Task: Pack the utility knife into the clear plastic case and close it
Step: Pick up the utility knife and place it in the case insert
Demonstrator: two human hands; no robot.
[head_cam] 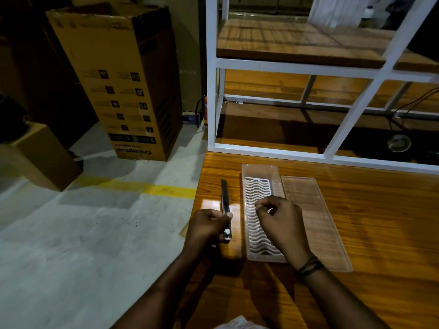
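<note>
A long black utility knife (225,198) lies lengthwise near the left edge of the wooden table (370,210). My left hand (206,227) grips its near end between thumb and fingers. To its right stands the clear plastic case (260,172), open, with a white wavy insert inside. The case's flat clear lid (316,224) lies on the table right beside it. My right hand (280,222) hovers over the case's middle with fingers loosely curled and nothing in them.
A white metal shelf frame (213,91) with wooden boards stands on the table behind the case. Left of the table is concrete floor with a yellow line (166,189), a tall cardboard box (123,86) and a smaller box (42,157).
</note>
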